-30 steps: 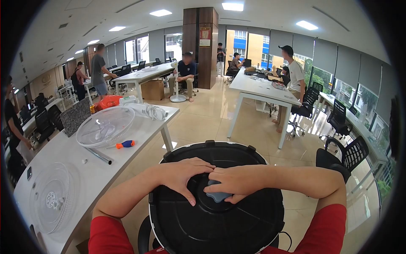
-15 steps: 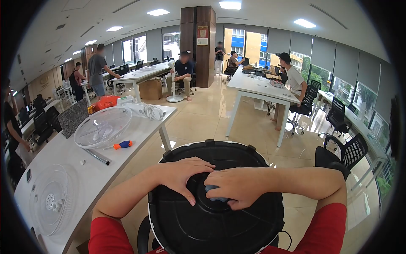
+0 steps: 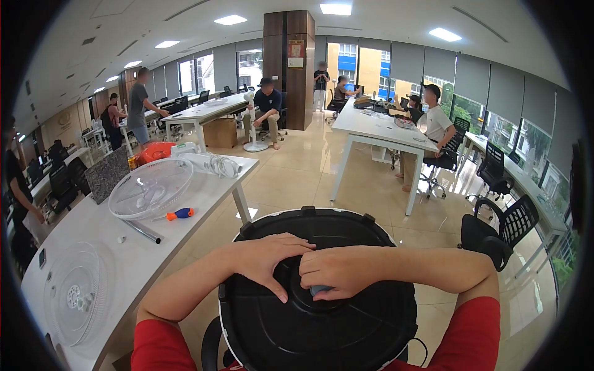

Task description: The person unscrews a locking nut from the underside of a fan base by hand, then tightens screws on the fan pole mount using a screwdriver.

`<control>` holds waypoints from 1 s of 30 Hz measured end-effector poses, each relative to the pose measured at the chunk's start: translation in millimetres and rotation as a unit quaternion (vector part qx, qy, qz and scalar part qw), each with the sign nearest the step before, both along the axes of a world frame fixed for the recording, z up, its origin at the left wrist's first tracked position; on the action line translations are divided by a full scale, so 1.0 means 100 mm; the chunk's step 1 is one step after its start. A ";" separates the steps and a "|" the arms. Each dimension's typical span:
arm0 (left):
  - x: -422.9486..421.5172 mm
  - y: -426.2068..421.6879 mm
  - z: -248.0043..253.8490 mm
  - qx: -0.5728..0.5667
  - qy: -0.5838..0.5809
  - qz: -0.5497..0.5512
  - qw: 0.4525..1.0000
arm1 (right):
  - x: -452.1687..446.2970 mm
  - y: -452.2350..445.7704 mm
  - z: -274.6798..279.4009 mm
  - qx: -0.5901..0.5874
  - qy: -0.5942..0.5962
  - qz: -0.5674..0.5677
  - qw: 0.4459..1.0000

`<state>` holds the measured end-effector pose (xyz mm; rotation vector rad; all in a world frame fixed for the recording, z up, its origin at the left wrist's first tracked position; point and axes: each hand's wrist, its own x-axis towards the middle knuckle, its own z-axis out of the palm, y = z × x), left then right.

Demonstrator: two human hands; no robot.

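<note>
A large round black fan base [image 3: 356,331] with a white rim lies in front of me, its ribbed side facing up. At its raised centre is a blue-grey knob [image 3: 319,289], mostly covered by my right hand [image 3: 340,270]. The fingers of that hand are wrapped round the knob. My left hand [image 3: 272,256] rests flat on the base just left of the centre, thumb and fingers spread. Its fingertips come close to the right hand's knuckles; whether they touch I cannot tell.
On the white table [image 3: 130,263] at left lie a clear fan guard [image 3: 151,188], another guard [image 3: 75,297], a metal tube [image 3: 142,232], an orange-and-blue screwdriver [image 3: 180,214] and a coiled white cable [image 3: 219,164]. A black chair [image 3: 504,232] stands at right. Several people are farther back.
My right hand has turned on the knob, its fingers curling further under and hiding more of it. The left hand has stayed nearly in place. People in the background have shifted posture.
</note>
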<state>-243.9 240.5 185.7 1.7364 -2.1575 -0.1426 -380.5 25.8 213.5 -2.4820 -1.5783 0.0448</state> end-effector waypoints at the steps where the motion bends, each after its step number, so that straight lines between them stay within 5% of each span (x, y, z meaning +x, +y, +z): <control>1: 0.00 0.00 0.00 0.003 0.001 0.001 1.000 | 0.01 -0.01 -0.01 0.011 0.006 0.006 1.000; 5: 0.07 -0.01 -0.01 0.005 0.002 -0.002 1.000 | -0.24 0.14 -0.23 0.049 0.120 0.076 0.989; 6: 0.09 0.00 0.02 0.003 0.001 -0.001 1.000 | -0.40 0.17 -0.20 -0.041 0.082 0.057 0.994; 12: 0.19 0.07 0.01 0.018 0.023 0.020 0.999 | -0.27 0.00 0.09 0.097 -0.099 -0.062 0.988; 14: 0.18 0.10 0.01 0.026 0.032 0.025 0.999 | -0.22 -0.03 0.08 0.118 -0.067 -0.154 0.979; 20: 0.09 0.10 0.03 0.014 0.024 0.012 1.000 | -0.23 0.16 -0.12 0.068 -0.050 -0.123 0.989; 22: 0.11 0.09 0.01 0.012 0.026 0.010 1.000 | -0.28 0.26 -0.08 0.125 -0.031 -0.111 0.985; 24: 0.13 0.07 0.02 0.006 0.024 0.006 1.000 | -0.33 0.31 0.08 0.041 0.207 -0.059 0.976; 26: 0.14 0.06 0.01 0.010 0.030 0.000 0.999 | -0.35 0.33 0.10 0.122 0.198 -0.067 0.970; 28: 0.14 0.07 0.00 0.021 0.021 0.007 1.000 | -0.24 0.27 0.10 0.172 -0.056 -0.092 0.979; 30: 0.14 0.07 0.00 0.030 0.009 0.016 0.999 | -0.22 0.30 0.10 0.185 -0.131 -0.111 0.968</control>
